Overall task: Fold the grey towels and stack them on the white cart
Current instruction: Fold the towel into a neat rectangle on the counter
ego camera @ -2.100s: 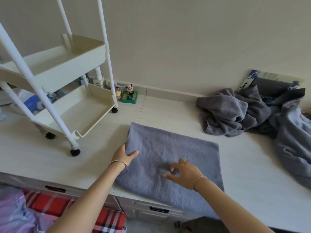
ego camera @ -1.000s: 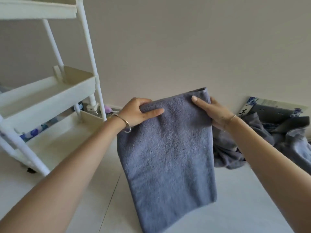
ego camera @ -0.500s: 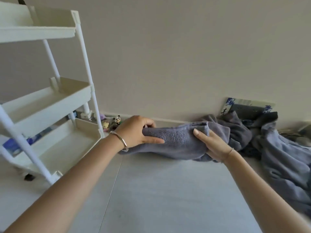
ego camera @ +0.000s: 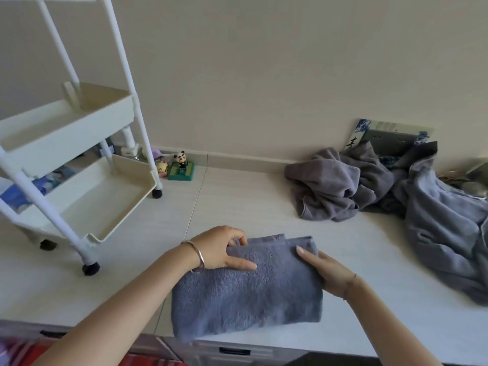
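Observation:
A folded grey towel (ego camera: 245, 294) lies on the pale countertop (ego camera: 237, 207) near its front edge. My left hand (ego camera: 224, 250) pinches the towel's far left corner, thumb on top and fingers curled under the edge. My right hand (ego camera: 324, 270) holds the towel's far right corner, thumb lying on the cloth. A heap of crumpled grey towels (ego camera: 340, 186) sits at the back right, and a larger grey towel (ego camera: 446, 228) is spread at the far right. The white cart (ego camera: 79, 143) stands at the left on black castors, with the two trays in view holding nothing.
Small figurines (ego camera: 181, 165), one a panda, stand by the wall behind the cart. A blue-patterned box (ego camera: 390, 137) leans on the wall behind the heap. Drawer fronts with black handles (ego camera: 233, 351) run below the counter edge. Red striped fabric (ego camera: 148, 361) shows at the bottom left.
The towel, flat at first, was lifted by its top corners, hung in the air, then folded over and laid down on the counter. Both hands kept hold of its corners.

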Demonstrator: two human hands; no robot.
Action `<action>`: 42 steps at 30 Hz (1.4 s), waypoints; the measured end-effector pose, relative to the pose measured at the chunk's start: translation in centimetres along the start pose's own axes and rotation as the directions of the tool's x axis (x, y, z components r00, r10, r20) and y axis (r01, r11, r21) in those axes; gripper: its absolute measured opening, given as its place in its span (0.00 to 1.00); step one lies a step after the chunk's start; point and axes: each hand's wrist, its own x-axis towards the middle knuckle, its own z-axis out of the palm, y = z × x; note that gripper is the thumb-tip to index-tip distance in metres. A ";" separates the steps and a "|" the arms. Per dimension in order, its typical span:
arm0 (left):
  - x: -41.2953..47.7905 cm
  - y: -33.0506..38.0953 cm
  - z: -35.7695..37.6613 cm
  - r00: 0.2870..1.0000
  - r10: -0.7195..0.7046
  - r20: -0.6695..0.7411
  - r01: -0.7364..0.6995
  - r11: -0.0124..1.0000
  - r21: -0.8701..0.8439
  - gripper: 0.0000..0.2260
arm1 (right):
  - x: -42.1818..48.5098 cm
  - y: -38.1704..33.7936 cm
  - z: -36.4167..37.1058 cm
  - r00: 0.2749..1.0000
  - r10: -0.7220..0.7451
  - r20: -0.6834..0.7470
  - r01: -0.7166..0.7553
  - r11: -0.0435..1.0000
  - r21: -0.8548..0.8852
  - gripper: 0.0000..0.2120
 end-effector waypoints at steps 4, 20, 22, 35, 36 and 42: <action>1.3 -3.2 -0.9 0.977 -0.211 0.030 0.205 0.971 0.124 0.20 | 4.3 0.7 -0.1 0.976 -0.041 -0.216 -0.001 0.982 -0.190 0.16; 1.4 -11.9 2.5 0.759 -0.586 -0.284 0.351 0.735 -0.580 0.12 | 10.9 2.7 -2.0 0.868 -0.233 -0.438 -0.100 0.783 -0.614 0.13; 1.8 -12.8 4.2 0.718 -0.625 -0.305 0.437 0.747 -0.501 0.11 | 11.7 3.7 -1.9 0.865 -0.232 -0.446 -0.158 0.716 -0.680 0.11; 1.1 -11.3 5.2 0.647 -0.489 -0.585 0.402 0.871 -0.283 0.25 | 9.9 3.0 0.2 0.796 -0.464 -0.388 -0.161 0.456 -0.875 0.23; 0.8 -10.6 5.2 0.629 -0.412 -0.659 0.425 0.892 -0.151 0.29 | 9.2 3.0 1.4 0.776 -0.544 -0.319 -0.106 0.386 -0.916 0.24; -0.3 -7.1 9.7 0.863 -0.148 -0.483 0.317 0.903 0.290 0.32 | 8.4 6.7 8.6 0.914 -0.401 -0.070 0.009 0.192 -0.981 0.41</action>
